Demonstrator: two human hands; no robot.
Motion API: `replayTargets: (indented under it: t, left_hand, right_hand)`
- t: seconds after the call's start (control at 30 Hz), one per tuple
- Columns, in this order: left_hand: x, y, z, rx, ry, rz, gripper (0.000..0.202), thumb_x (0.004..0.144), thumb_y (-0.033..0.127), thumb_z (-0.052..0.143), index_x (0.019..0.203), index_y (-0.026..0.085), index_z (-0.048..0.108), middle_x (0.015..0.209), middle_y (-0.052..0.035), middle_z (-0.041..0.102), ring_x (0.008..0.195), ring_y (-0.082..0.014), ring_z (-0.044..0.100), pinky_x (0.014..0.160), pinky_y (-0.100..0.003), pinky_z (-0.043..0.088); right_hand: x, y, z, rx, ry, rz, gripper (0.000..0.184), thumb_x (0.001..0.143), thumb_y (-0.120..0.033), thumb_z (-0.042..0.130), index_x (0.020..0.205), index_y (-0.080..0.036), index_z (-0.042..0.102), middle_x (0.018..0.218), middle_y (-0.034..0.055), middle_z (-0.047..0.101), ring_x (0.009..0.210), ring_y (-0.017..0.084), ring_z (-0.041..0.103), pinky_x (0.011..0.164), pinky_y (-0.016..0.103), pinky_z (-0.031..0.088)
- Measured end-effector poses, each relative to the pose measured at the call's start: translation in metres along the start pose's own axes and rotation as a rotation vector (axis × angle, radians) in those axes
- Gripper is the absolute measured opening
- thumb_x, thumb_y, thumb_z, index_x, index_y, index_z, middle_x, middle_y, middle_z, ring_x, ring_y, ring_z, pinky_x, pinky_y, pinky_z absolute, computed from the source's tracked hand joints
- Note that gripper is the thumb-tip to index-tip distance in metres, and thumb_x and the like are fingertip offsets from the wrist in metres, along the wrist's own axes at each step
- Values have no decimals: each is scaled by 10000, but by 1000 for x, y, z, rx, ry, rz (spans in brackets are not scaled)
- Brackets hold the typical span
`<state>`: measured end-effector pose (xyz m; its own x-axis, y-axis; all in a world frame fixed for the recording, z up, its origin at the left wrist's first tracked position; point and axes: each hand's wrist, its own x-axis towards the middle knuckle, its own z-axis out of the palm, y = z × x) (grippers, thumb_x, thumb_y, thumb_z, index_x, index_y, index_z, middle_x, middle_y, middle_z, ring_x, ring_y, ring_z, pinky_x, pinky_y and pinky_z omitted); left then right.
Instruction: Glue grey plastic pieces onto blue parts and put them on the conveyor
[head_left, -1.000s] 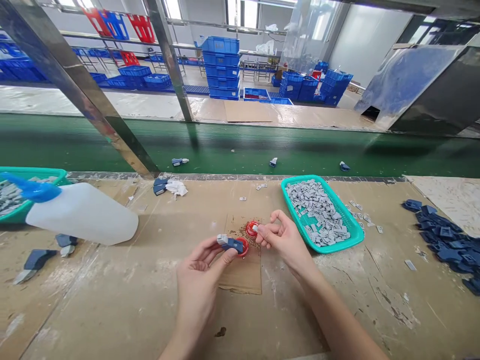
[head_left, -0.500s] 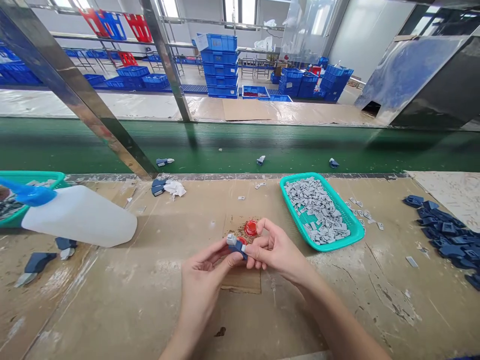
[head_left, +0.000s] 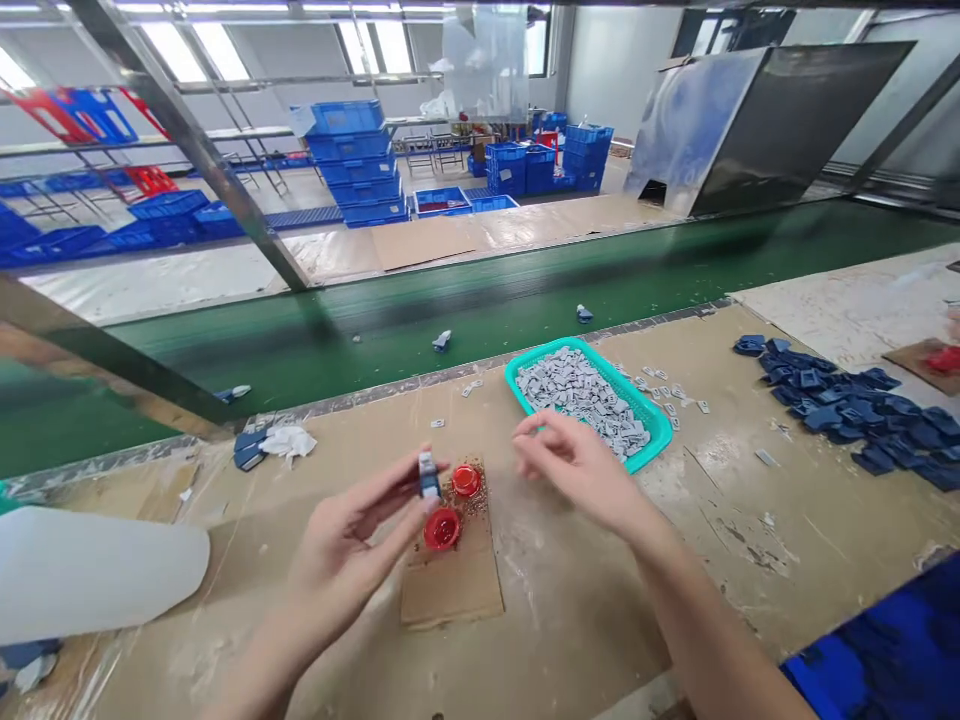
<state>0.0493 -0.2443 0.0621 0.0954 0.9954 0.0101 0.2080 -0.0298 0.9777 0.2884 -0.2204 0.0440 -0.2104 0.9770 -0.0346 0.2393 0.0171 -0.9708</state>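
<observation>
My left hand pinches a small dark blue part with a grey end between thumb and fingers, holding it upright above a piece of cardboard. Two red caps lie on that cardboard, just right of the part. My right hand hovers over the bench with fingers loosely curled and nothing visible in them, beside a teal tray heaped with small grey pieces.
A white bottle lies at the left. A pile of dark blue parts sits at the right. Loose grey pieces are scattered past the tray. A green conveyor belt carries a few assembled parts. Blue crates stand behind.
My right hand has let go of the blue part and moved right toward the teal tray. My left hand still holds the part. The view has swung to the right.
</observation>
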Motion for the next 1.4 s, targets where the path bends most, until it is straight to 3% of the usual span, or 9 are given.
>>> replayTargets:
  t: [0.07,0.13,0.4,0.63,0.73,0.83,1.07,1.23,1.4]
  left_hand:
    - [24,2,-16,171,37,142,451,726,302,683,1168,216,649,1175,-93,650,1091,-267,599,1006,-370,425]
    - [56,-2,-33,373,79,258,368,784,310,601,1135,224,668,1191,-82,642,1123,-253,573,1011,-333,400]
    - [194,-51,-75,1099,103,132,481,758,158,489,1230,142,584,1149,-141,654,1074,-310,583,903,-363,422]
    - [236,-75,-58,1131,266,73,451,801,203,464,1230,116,574,1192,-190,610,1129,-341,515,923,-433,388]
    - [244,-76,-45,1100,322,63,403,830,358,468,1090,120,663,1199,-218,589,1191,-407,410,968,-543,295]
    - [249,-74,-37,1022,321,30,393,790,397,531,995,106,698,1111,-240,624,1179,-462,376,954,-612,243]
    - [243,-60,-27,593,269,-16,302,720,176,592,998,140,704,955,-147,690,1026,-341,567,938,-452,356]
    - [199,-36,-16,166,292,-12,469,809,156,442,1270,159,528,954,-104,687,811,-188,661,774,-333,489]
    - [120,-8,-19,-346,187,-72,349,803,218,526,1125,108,603,996,-145,693,941,-212,654,835,-309,495]
  right_hand:
    - [4,15,-27,-335,316,26,176,852,-357,565,988,-253,607,780,10,675,720,200,624,614,284,423]
    - [7,31,-46,-599,430,107,182,808,-275,611,979,-227,651,811,45,683,710,221,625,581,296,404]
    - [20,54,-37,-880,350,287,107,766,-221,659,672,-226,710,685,95,668,718,288,622,522,313,317]
    - [28,61,-34,-841,488,99,107,863,-213,531,805,-189,618,839,107,644,834,296,570,633,343,381]
    - [27,47,-24,-557,545,-2,124,912,-257,456,893,-198,564,873,77,649,810,254,590,653,334,412]
    - [23,30,-3,-252,416,-93,158,926,-300,450,911,-227,589,857,38,671,762,211,618,651,310,440]
    - [16,23,44,133,177,-25,129,802,-348,641,796,-224,676,742,21,701,648,190,641,618,300,499]
    - [18,33,61,354,63,92,246,727,-406,703,729,-165,654,640,54,689,583,187,638,519,269,479]
    - [21,36,70,345,43,85,282,718,-416,707,693,-146,631,608,62,681,568,181,640,517,255,463]
